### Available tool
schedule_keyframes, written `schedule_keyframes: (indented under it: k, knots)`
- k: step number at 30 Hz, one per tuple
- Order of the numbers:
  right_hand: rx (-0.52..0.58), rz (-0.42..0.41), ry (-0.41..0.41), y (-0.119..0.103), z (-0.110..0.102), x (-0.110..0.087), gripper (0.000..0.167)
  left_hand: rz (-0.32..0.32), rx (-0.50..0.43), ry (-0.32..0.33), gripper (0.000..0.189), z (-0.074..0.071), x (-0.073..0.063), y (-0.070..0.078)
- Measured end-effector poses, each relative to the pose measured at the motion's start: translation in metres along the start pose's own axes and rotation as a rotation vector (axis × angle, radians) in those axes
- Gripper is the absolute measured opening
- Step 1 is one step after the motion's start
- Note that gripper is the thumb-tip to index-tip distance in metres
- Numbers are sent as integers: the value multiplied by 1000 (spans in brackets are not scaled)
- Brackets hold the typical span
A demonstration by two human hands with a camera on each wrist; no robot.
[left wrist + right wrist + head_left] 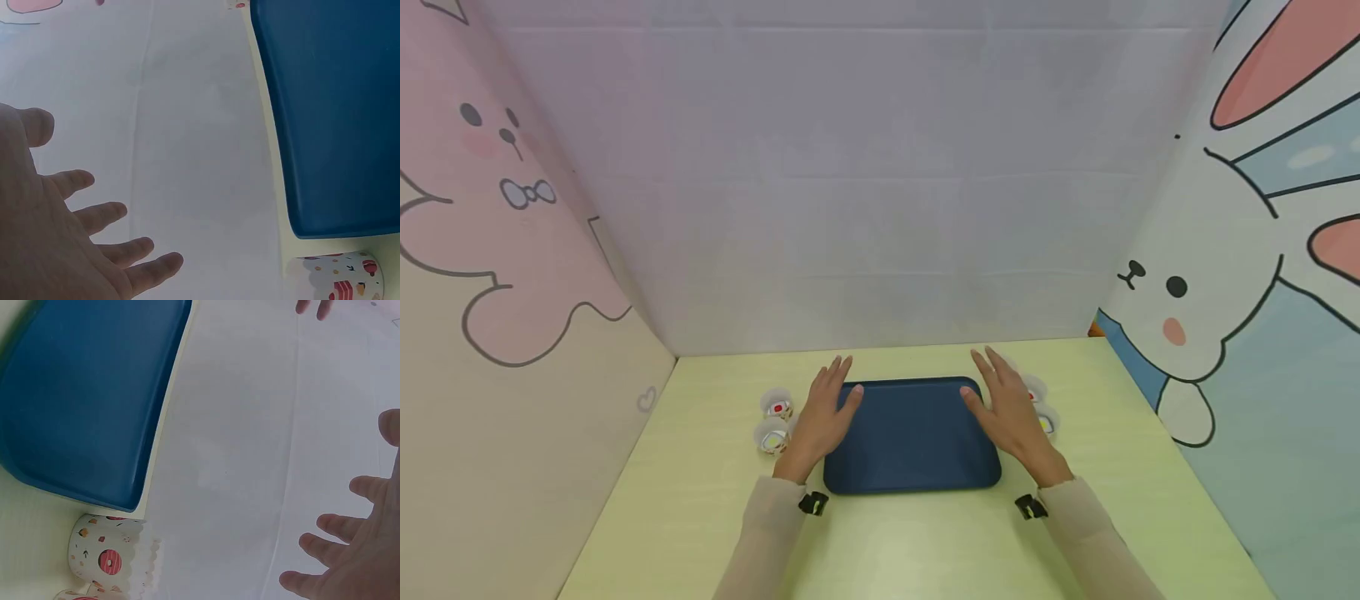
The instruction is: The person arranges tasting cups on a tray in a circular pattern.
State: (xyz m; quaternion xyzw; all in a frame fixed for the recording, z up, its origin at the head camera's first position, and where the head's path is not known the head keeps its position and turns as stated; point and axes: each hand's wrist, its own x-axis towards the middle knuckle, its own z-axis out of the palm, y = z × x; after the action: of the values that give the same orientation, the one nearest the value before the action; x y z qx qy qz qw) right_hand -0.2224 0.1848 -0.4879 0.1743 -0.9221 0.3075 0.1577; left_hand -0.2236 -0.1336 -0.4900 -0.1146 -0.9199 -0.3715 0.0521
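Note:
A dark blue rectangular tray (pixel 913 437) lies flat on the pale yellow table. My left hand (pixel 821 414) hovers over its left side, fingers straight and spread, holding nothing. Over the right side hovers my right hand (pixel 1013 412), likewise with extended fingers and nothing in it. Small patterned paper cups (pixel 772 436) stand left of the tray, partly hidden by the left hand. More paper cups (pixel 1046 419) stand to the right, partly behind the right hand. In the right wrist view, one cup (pixel 105 550) shows a donut print beside the tray's edge.
A white wall panel (pixel 880 183) rises behind the table (pixel 895 550). Side panels with cartoon drawings flank it: a pink figure (pixel 512 250) on the left and a white rabbit (pixel 1195 308) on the right. Small black clips (pixel 813 503) sit at both wrists.

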Motion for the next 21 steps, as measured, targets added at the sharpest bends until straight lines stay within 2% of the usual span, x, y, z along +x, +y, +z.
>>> schedule_keyframes:
  k: [13,21]
  knots:
    - [39,55,10,8,5,-8,67,-16,-86,45,65,12,-8,-29]
    - [90,104,-3,15,8,-13,68,-52,-114,55,65,22,-12,-48]
